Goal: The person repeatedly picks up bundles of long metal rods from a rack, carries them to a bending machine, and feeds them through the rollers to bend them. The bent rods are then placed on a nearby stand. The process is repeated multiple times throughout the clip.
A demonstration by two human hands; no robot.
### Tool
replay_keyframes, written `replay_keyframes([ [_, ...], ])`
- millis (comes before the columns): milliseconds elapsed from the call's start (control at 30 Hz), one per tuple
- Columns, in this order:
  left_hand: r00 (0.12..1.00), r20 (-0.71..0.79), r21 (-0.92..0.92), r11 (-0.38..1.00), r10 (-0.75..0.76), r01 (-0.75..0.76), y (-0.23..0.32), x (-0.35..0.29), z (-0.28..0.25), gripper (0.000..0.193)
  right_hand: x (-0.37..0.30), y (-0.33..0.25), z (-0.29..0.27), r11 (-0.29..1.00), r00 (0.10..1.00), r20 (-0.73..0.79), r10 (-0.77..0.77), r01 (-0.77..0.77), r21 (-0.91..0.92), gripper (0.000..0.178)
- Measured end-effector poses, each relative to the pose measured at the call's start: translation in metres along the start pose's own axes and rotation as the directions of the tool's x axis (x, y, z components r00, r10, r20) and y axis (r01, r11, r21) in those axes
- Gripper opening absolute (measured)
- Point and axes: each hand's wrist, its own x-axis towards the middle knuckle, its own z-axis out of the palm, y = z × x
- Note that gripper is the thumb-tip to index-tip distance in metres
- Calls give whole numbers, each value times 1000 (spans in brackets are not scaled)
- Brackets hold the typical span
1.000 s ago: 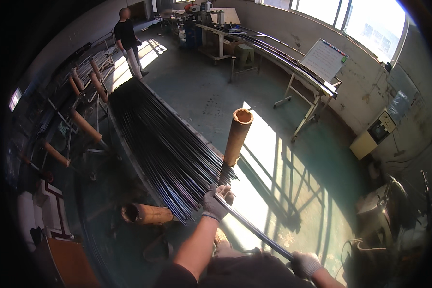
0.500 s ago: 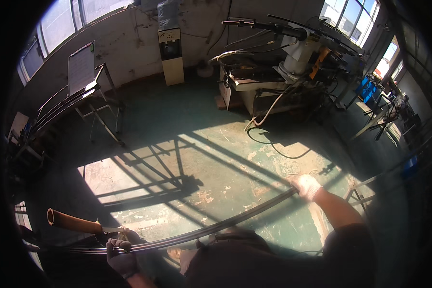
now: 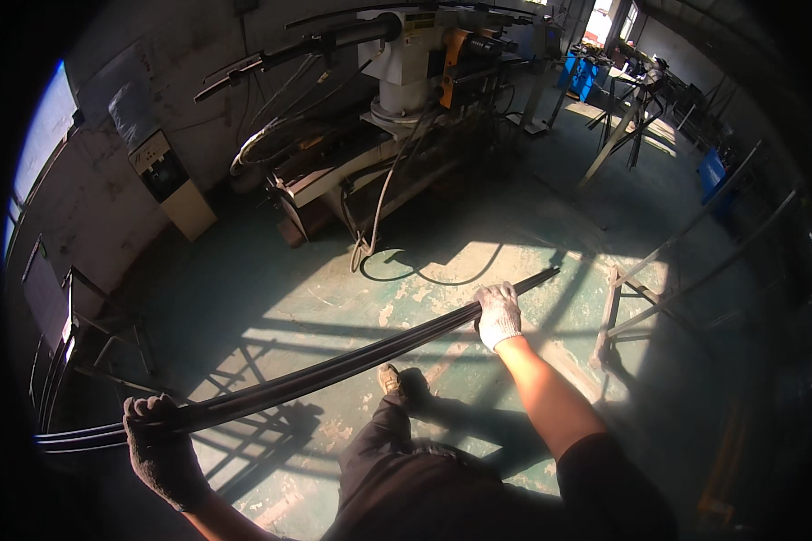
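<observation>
A bundle of long, thin dark metal bars (image 3: 334, 368) stretches across in front of my body, at waist height or so. My left hand (image 3: 161, 455), in a dark-looking work glove, is closed around the bundle near its left part. In a white knit glove, my right hand (image 3: 499, 316) grips the same bars closer to their right end. That end sticks out past my right hand and slopes up to the right. On the left, the bars run on beyond my left hand into the dark rim. How many bars there are cannot be counted exactly.
A large machine with a white column (image 3: 404, 77) and an orange part (image 3: 451, 68) stands ahead, its hose trailing on the floor. A water dispenser (image 3: 173, 185) stands by the wall. A metal frame stand (image 3: 606, 316) is at right, a rack (image 3: 108, 316) at left. Blue equipment (image 3: 580, 77) sits farther back.
My view has swung to the right, so the machine now lies ahead and the stand is nearer. Both hands keep hold of the bars. The brown tube at lower left has left the view.
</observation>
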Motion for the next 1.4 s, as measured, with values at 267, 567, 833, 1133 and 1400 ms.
replay_keyframes([
  [267, 712, 624, 656, 279, 321, -701, -8, 90, 297, 16, 155, 68, -7, -770, 732, 540, 415, -34, 637, 52],
  [567, 785, 575, 100, 932, 232, -348, 42, 196, 554, 27, 366, 147, -28, -802, 765, 481, 430, 79, 592, 16],
  [833, 941, 329, -536, 806, -74, 251, 48, 259, 702, 38, 568, 327, -17, -789, 799, 456, 393, 38, 613, 12],
  [1133, 970, 199, -379, 902, -141, 208, 16, 305, 826, 23, 813, 460, -24, -632, 716, 464, 521, -41, 773, 12],
  [1400, 985, 84, -218, 961, -153, 168, -17, 337, 1000, 30, 997, 538, -11, -639, 845, 361, 394, -30, 768, 24],
])
